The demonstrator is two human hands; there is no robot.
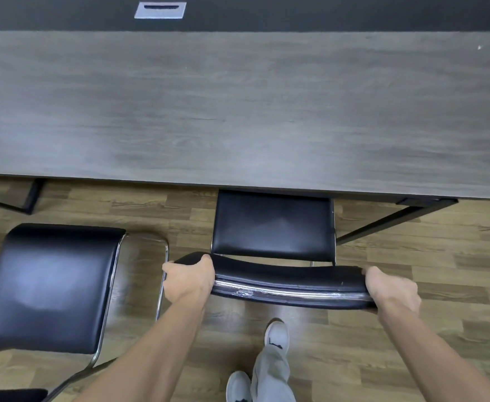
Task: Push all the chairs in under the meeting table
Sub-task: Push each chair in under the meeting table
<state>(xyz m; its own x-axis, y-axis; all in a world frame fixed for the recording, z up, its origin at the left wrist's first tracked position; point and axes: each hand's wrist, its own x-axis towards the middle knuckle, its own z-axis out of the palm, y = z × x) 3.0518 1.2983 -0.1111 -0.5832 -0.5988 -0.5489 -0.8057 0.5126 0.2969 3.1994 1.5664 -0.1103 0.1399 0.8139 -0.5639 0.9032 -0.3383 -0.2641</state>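
Grey wood table [238,111], plank floor [412,329]; both hands' fingers [206,258] curl around chair backrest [290,282]

A bare strip of wood-plank floor [139,204] lies open between the grey wood-grain meeting table [238,105] and a black padded chair with chrome tube frame [49,285], which stands clear of the table at left. A second black padded chair [273,227] fills the middle gap, its seat front under the table edge. Black metal table legs [383,221] slant across the floor on both sides.
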